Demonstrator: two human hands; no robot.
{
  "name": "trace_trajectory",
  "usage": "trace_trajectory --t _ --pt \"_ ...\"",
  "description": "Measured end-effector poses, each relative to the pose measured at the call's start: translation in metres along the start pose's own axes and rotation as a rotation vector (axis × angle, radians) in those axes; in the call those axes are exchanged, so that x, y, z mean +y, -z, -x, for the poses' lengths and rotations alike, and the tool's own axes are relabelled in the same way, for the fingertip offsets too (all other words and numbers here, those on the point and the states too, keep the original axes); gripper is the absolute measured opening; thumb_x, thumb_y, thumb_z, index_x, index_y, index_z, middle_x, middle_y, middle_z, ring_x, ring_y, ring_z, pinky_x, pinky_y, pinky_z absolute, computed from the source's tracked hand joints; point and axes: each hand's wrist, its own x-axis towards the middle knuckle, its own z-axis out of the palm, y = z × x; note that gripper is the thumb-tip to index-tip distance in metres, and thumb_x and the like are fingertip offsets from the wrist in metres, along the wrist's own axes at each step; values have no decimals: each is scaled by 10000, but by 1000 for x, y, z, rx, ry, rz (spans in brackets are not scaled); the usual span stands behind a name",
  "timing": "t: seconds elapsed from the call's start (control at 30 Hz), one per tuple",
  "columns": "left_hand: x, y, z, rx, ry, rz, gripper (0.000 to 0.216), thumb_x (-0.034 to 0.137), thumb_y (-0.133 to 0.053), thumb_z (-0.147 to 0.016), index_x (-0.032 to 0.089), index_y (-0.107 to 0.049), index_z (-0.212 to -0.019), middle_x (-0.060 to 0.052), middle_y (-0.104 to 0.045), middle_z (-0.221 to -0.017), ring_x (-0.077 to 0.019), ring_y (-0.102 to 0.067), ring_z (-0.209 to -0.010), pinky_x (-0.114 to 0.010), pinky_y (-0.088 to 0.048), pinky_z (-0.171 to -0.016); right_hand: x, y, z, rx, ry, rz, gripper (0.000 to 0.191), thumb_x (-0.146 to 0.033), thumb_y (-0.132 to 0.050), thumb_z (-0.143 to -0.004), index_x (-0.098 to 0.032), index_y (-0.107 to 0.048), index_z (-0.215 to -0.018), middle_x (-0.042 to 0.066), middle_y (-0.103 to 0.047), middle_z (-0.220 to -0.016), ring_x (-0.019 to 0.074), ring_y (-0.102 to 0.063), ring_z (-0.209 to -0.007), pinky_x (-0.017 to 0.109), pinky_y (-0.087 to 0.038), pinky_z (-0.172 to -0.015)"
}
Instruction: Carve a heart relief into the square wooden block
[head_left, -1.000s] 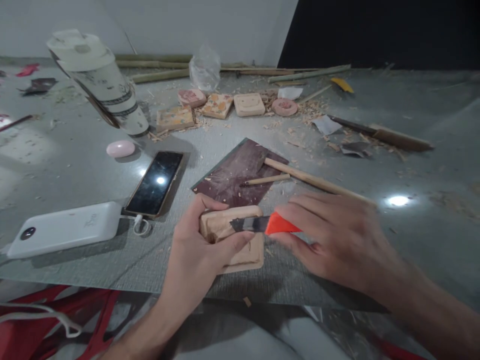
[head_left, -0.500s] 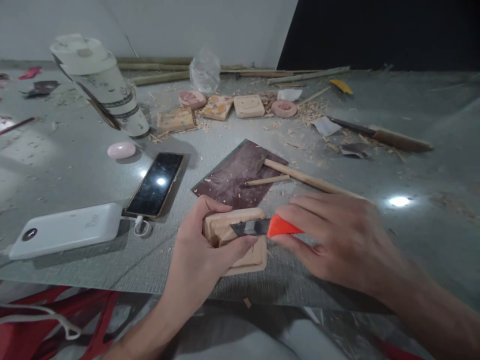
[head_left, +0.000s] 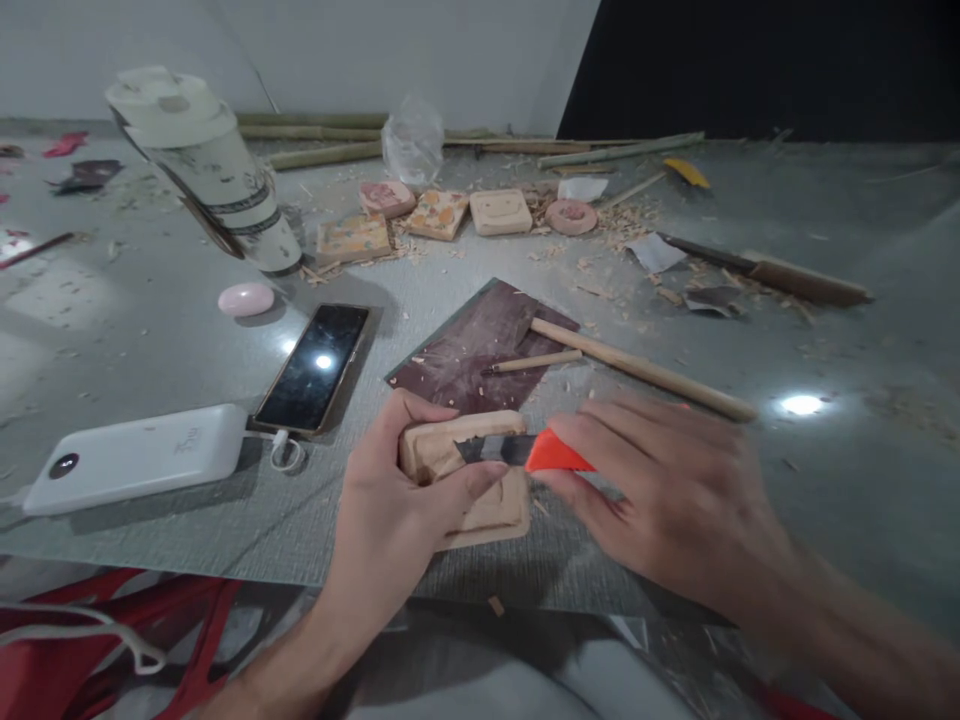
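My left hand (head_left: 409,495) grips a carved wooden block (head_left: 495,508) by its left side, thumb across its face. The block is pale, with rounded corners and a recess cut into it, just over the table's front edge area. In my right hand (head_left: 660,480) is a utility knife (head_left: 559,452) with an orange handle, its dark blade lying over the block's upper face beside my left thumb. Beyond the block lies a dark sandpaper sheet (head_left: 457,345), dusted with shavings. A hammer (head_left: 637,367) with a wooden handle and a thin wooden-handled tool (head_left: 536,362) rest partly on it.
A phone (head_left: 315,365) and white power bank (head_left: 142,455), joined by a cable, lie at left. Behind them are a pink oval object (head_left: 246,299) and a tall white bottle (head_left: 217,180). Several carved pieces stand farther back; a large blade (head_left: 810,282) lies at right.
The knife and my right hand have shifted slightly left over the block. The block has moved a little left and up in view with my left hand.
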Motion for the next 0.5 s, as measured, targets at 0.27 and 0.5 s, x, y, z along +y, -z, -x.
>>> trace_trajectory --t 0.27,0.5 --pt "3 2 0 -12 9 47 371 308 -950 -759 224 -649 -960 76 -640 -714 -83 -542 -608 -155 -450 -538 -7 -4 1 53 8 38 166 -247 -695 -1072 -184 -688 -919 39 -754 -826 190 -675 -718 376 -491 -668" --pt "1 3 0 -42 42 102 369 302 -953 -775 227 -641 -957 77 -623 -703 -86 -538 -609 -163 -463 -541 -9 -7 5 78 23 88 119 -273 -722 -1062 -161 -713 -1023 36 -765 -839 190 -670 -719 382 -497 -673"
